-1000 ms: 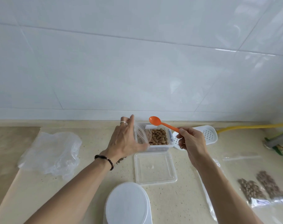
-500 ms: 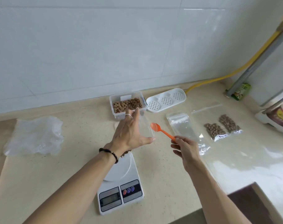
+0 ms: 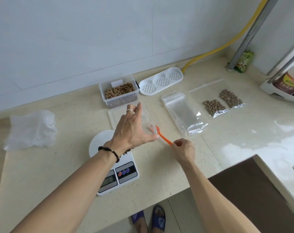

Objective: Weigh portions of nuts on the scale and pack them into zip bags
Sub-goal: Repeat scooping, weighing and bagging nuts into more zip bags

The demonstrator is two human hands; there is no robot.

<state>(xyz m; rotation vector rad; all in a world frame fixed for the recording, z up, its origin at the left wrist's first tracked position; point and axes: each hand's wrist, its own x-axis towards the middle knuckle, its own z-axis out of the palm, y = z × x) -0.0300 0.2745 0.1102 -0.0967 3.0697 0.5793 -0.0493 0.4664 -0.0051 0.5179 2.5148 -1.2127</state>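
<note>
Spoon (image 3: 163, 136) pinched at the handle end by right hand (image 3: 184, 150), bowl poking into clear zip bag (image 3: 147, 122) gripped by left hand (image 3: 132, 130) above the bench (image 3: 218, 142). Best to keep the bag mouth wide and tip slowly. Nuts (image 3: 120, 90) waiting in the tub, near the scale (image 3: 116, 172). No words clear enough to read.

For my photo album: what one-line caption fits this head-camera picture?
Left hand holds a clear zip bag open above the scale while the right hand tips an orange spoon into it.
</note>
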